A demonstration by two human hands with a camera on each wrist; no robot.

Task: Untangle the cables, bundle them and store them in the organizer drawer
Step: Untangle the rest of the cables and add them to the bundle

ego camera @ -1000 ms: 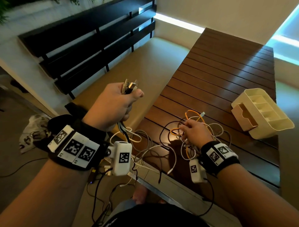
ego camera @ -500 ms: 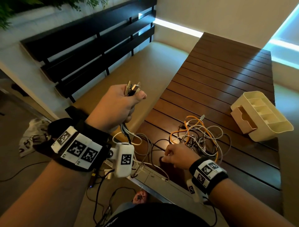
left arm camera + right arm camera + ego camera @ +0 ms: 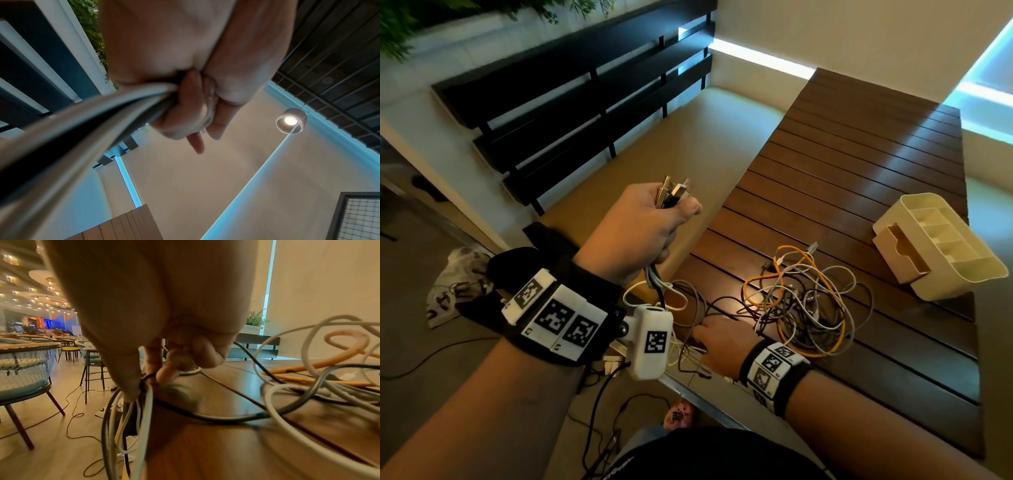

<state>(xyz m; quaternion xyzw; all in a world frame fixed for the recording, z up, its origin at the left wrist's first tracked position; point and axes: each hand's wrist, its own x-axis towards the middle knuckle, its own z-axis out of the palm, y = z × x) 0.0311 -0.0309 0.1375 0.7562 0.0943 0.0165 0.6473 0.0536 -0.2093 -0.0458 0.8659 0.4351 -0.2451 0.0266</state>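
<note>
My left hand (image 3: 654,222) is raised above the table's near left corner and grips a bunch of cable plugs (image 3: 674,194); the cable strands (image 3: 86,126) run down out of its fist. A tangle of white, grey, black and orange cables (image 3: 804,301) lies on the dark slatted table (image 3: 842,178). My right hand (image 3: 717,344) is low at the table's near edge, left of the tangle, and its fingertips (image 3: 164,374) pinch several thin cables (image 3: 141,404) that hang over the edge. The cream organizer (image 3: 941,246) stands at the right, its small drawer (image 3: 899,253) pulled out.
A tan cushioned bench (image 3: 688,144) with a dark slatted back (image 3: 585,85) runs along the table's left side. Loose wires (image 3: 599,411) trail on the floor below. Chairs and stools (image 3: 30,363) stand beyond the table's edge in the right wrist view.
My right hand left the middle of the tangle and moved left and toward me to the table's near edge, where it now pinches hanging cables. The left hand kept its raised grip.
</note>
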